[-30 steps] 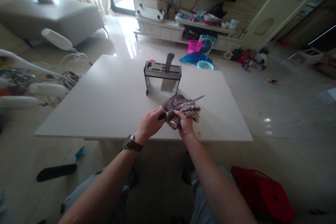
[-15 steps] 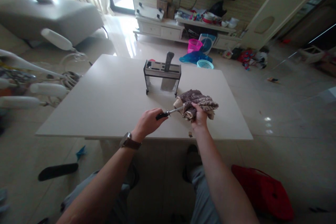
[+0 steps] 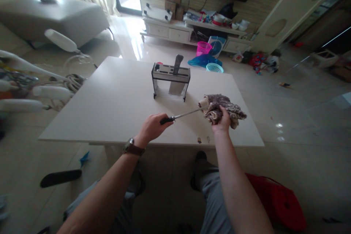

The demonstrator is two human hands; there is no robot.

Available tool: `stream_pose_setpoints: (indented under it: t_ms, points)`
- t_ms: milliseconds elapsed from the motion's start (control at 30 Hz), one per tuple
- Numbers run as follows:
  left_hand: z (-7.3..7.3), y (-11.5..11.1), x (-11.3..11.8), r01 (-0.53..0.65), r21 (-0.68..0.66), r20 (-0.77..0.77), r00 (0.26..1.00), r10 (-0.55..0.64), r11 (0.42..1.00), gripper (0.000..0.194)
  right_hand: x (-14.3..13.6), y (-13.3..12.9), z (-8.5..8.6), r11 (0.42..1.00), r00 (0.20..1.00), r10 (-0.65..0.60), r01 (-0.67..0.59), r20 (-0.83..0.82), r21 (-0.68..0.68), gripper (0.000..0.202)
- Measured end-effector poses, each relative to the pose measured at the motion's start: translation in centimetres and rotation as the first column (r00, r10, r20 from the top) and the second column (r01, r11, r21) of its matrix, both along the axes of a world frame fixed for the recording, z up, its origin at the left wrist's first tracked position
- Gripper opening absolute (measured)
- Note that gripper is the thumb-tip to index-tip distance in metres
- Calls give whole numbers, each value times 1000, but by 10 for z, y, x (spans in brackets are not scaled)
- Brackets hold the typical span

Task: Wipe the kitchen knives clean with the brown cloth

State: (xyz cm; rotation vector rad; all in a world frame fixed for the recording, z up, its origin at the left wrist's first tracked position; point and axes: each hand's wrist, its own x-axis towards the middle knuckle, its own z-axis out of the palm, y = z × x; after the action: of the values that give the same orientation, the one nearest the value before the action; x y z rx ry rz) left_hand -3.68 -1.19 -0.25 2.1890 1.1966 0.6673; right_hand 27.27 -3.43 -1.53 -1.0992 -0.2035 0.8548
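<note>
My left hand (image 3: 151, 128) is closed around the black handle of a honing steel (image 3: 188, 113). The thin metal rod points right, and its far end disappears into a bunched brown-and-beige cloth (image 3: 230, 108). That cloth is gripped in my right hand (image 3: 222, 122), thumb on top, above the right part of the white table (image 3: 109, 98). Beyond my hands stands a knife rack (image 3: 164, 69) with a dark frame and slotted top. One cleaver (image 3: 177, 65) sits in it, handle up, its broad blade showing below the slots.
Two small stickers or scraps (image 3: 199, 140) lie near the table's front edge. A red bag-like item (image 3: 285, 201) is on the floor at right. Past the table are a turquoise basket (image 3: 214, 68), a pink basket (image 3: 203, 48) and a low cabinet (image 3: 161, 30).
My right hand and the cloth have moved right along the rod, away from my left hand, baring more metal. My left hand has barely shifted.
</note>
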Motion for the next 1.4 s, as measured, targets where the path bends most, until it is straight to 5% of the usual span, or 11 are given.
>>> stream_pose_setpoints:
  t_ms: [133, 400, 533, 833, 1200, 1400]
  points:
    - [2, -1, 4, -58, -25, -9, 998, 57, 998, 28, -12, 0, 6, 1000, 1000, 19, -19, -12, 7, 20]
    - [0, -6, 17, -57, -54, -2, 998, 57, 997, 33, -101, -8, -2, 967, 967, 254, -253, -32, 18, 30]
    - [-1, -10, 23, -38, -39, -9, 999, 38, 999, 28, -120, -11, -7, 970, 970, 241, -241, -11, -21, 30]
    - [-1, -8, 22, -7, 13, -52, 999, 7, 1000, 36, -99, -3, -8, 997, 996, 82, -83, 28, 10, 36]
    - [4, -6, 17, 36, 19, -95, 995, -34, 999, 31, -19, 6, -3, 987, 985, -159, 157, -66, -39, 29]
    - [0, -7, 18, 31, 17, -119, 992, -29, 999, 35, -20, 3, -1, 994, 987, -91, 82, -130, -71, 19]
